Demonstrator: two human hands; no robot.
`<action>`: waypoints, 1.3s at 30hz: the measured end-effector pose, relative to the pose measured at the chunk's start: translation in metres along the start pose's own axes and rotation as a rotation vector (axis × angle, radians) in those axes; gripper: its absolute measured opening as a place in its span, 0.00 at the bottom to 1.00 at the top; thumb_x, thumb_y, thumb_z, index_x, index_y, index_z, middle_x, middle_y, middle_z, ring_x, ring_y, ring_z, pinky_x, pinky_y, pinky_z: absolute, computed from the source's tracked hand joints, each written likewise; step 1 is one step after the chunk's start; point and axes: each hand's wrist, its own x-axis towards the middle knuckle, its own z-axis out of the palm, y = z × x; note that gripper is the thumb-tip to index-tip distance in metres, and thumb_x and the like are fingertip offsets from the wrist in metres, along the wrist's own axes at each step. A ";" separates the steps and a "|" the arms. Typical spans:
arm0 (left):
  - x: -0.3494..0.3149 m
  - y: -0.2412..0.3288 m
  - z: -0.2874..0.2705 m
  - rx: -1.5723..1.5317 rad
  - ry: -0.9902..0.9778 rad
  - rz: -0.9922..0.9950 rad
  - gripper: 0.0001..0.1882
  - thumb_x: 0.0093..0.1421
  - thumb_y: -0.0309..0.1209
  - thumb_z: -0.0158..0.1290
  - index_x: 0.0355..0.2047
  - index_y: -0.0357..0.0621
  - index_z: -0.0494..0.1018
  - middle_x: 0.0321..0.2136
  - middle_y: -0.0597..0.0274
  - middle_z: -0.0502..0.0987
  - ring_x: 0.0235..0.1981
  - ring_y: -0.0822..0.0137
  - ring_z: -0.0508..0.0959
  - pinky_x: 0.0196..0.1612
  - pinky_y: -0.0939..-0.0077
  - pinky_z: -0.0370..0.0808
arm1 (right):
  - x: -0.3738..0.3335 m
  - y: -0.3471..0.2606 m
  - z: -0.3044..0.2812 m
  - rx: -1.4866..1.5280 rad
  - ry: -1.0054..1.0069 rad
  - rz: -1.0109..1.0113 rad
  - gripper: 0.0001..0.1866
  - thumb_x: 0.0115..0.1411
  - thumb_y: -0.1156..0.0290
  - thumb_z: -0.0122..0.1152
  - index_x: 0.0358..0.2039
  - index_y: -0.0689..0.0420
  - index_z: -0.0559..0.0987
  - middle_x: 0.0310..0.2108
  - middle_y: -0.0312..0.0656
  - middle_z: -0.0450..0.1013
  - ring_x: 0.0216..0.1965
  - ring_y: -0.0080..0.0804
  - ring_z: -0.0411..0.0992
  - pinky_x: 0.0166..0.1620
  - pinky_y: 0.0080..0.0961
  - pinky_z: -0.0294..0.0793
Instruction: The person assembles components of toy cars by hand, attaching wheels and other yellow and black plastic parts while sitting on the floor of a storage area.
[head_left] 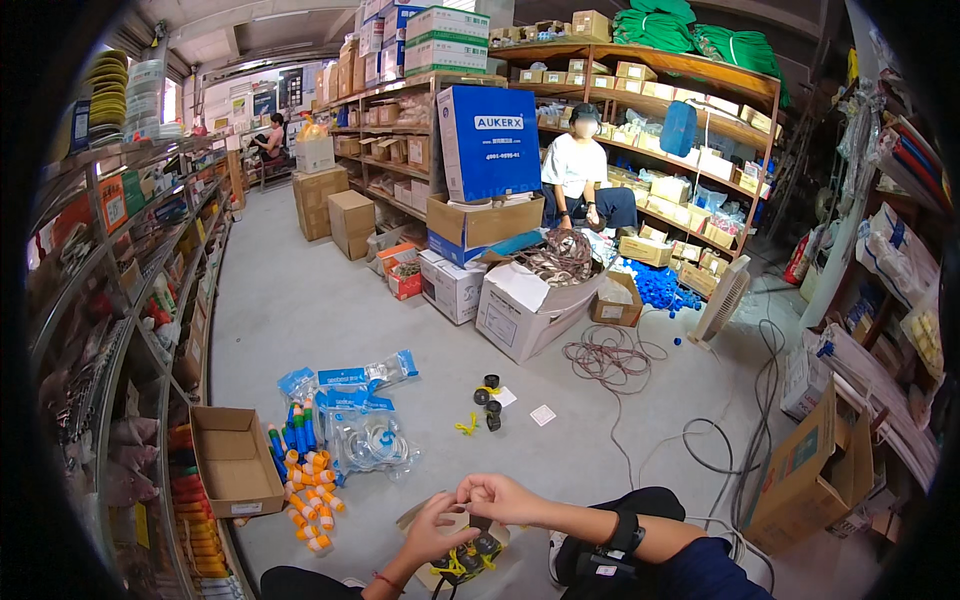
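Observation:
My left hand [430, 530] is held low in front of me, its fingers curved and apart from the thumb. Beside it my right hand [497, 499] is closed in a pinch, its fingertips close to the left fingers. Whatever lies between those fingertips is too small to make out. Just below both hands stands a small open carton [505, 565] with black round parts [484, 548] and yellow ties [455, 566] inside. Farther ahead on the floor lie several black round pieces [493, 409], a loose yellow tie [466, 424] and a small white printed card [542, 414].
Orange-and-white fittings [315, 495], blue-handled pieces [300, 428] and plastic bags [370, 440] lie left, beside an open cardboard box [235, 470]. Shelving [120, 350] lines the left. Cables [765, 420] trail right, near a fan [722, 300]. A person [578, 170] sits ahead.

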 end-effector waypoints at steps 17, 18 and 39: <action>0.002 0.032 -0.021 -0.262 0.348 -0.042 0.19 0.40 0.22 0.54 0.34 0.37 0.62 0.33 0.58 0.65 0.32 0.68 0.70 0.34 0.80 0.70 | -0.008 -0.003 -0.024 -0.101 0.129 -0.051 0.07 0.49 0.74 0.48 0.29 0.60 0.68 0.13 0.29 0.63 0.18 0.12 0.61 0.23 0.09 0.59; 0.002 0.030 -0.023 -0.238 0.330 -0.015 0.20 0.41 0.22 0.53 0.36 0.38 0.61 0.34 0.60 0.64 0.33 0.70 0.69 0.33 0.81 0.70 | -0.006 -0.006 -0.023 -0.092 0.107 -0.058 0.07 0.49 0.74 0.48 0.29 0.60 0.68 0.13 0.29 0.63 0.18 0.12 0.61 0.23 0.09 0.59; -0.005 0.038 -0.032 -0.745 0.250 -0.137 0.17 0.51 0.28 0.42 0.43 0.46 0.57 0.36 0.66 0.57 0.37 0.71 0.66 0.36 0.74 0.69 | -0.004 -0.018 -0.033 0.259 -0.008 -0.110 0.19 0.49 0.71 0.45 0.43 0.64 0.63 0.22 0.31 0.58 0.28 0.18 0.58 0.34 0.14 0.57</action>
